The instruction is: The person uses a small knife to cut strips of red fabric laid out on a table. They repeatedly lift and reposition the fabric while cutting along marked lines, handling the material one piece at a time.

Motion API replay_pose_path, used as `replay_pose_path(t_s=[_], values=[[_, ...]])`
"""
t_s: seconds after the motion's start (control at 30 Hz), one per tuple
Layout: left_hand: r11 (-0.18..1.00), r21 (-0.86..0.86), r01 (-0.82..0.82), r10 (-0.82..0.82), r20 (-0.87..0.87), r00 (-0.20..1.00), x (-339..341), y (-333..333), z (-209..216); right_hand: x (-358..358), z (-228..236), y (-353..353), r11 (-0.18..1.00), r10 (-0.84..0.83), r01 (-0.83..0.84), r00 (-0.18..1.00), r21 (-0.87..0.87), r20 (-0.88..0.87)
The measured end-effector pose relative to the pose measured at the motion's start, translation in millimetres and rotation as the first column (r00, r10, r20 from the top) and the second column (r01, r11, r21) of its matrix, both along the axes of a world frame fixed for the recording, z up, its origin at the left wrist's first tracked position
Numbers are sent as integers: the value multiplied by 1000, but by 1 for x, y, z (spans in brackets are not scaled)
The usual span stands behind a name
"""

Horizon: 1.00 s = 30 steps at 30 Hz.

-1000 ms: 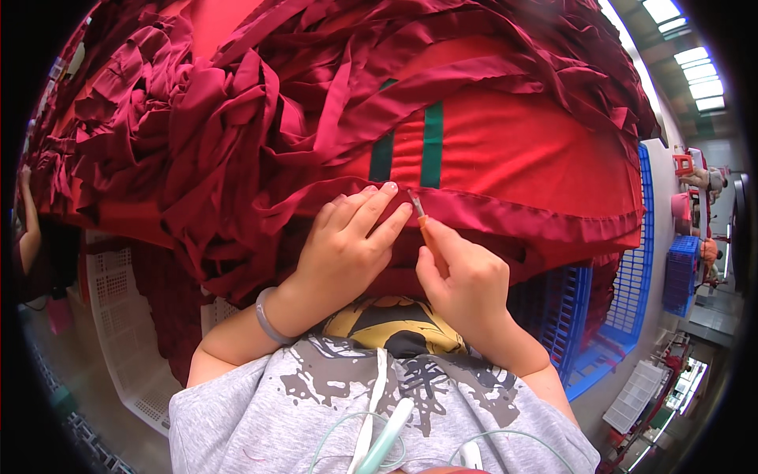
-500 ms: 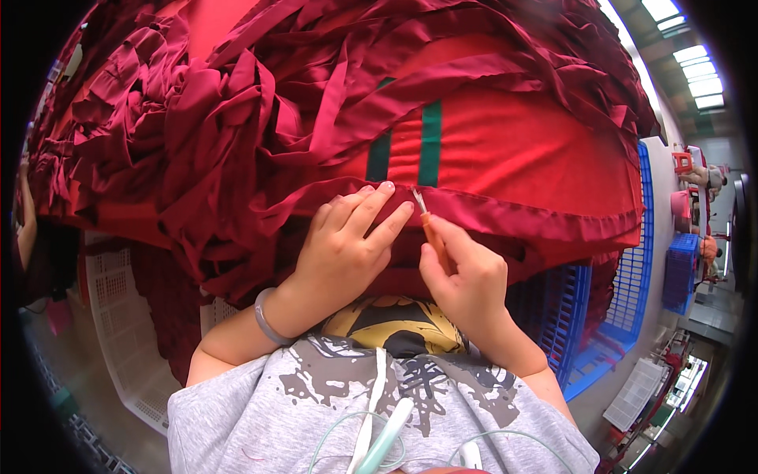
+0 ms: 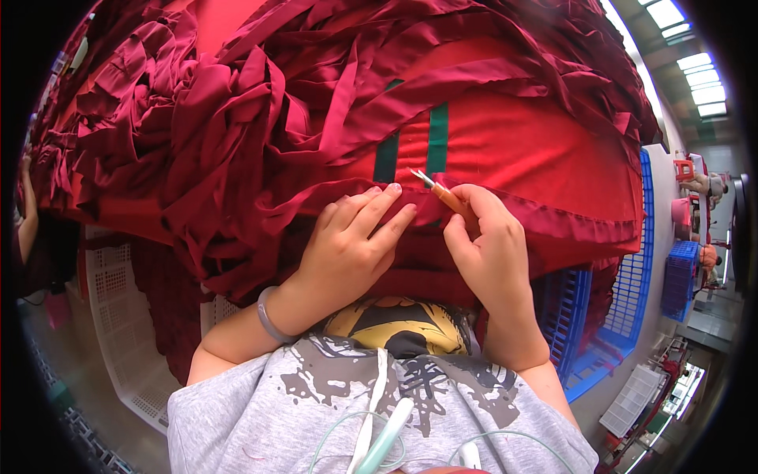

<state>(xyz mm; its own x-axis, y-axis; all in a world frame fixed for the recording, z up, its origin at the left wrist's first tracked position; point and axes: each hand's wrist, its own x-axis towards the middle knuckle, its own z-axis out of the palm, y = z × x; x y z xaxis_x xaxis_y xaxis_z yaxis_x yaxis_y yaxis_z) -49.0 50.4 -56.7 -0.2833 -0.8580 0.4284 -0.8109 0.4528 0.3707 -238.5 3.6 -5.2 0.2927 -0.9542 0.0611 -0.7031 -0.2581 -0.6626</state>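
My right hand grips a seam ripper by its orange-brown handle. The tool's forked metal tip points up and left, just over the dark red fabric strip along the near edge of the red cloth. Beside it, my left hand lies with fingers spread on the strip, pressing it against the table edge. Two dark green bands of tape or cloth run away from me just beyond the fingertips.
A large heap of dark red strips covers the left and far side of the table. Below stand a white plastic basket at the left and a blue crate at the right. Another person's arm shows at the far left.
My right hand has moved right and slightly up, and the seam ripper has tilted so its tip points more leftward. My left hand has barely shifted.
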Motion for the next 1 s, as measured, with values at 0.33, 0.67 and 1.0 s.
replay_pose_path(t_s=[0.33, 0.67, 1.0], values=[[725, -341, -598, 645, 31, 764, 145, 40, 51, -69, 11, -9, 928, -372, 371, 928, 40, 13], [908, -124, -399, 394, -62, 917, 41, -53, 57, -68, -1, 12, 955, -294, 286, 946, 81, 133], [981, 77, -180, 196, -437, 878, 40, -57, 77, -86, -6, 20, 983, -155, 183, 897, -29, 414]])
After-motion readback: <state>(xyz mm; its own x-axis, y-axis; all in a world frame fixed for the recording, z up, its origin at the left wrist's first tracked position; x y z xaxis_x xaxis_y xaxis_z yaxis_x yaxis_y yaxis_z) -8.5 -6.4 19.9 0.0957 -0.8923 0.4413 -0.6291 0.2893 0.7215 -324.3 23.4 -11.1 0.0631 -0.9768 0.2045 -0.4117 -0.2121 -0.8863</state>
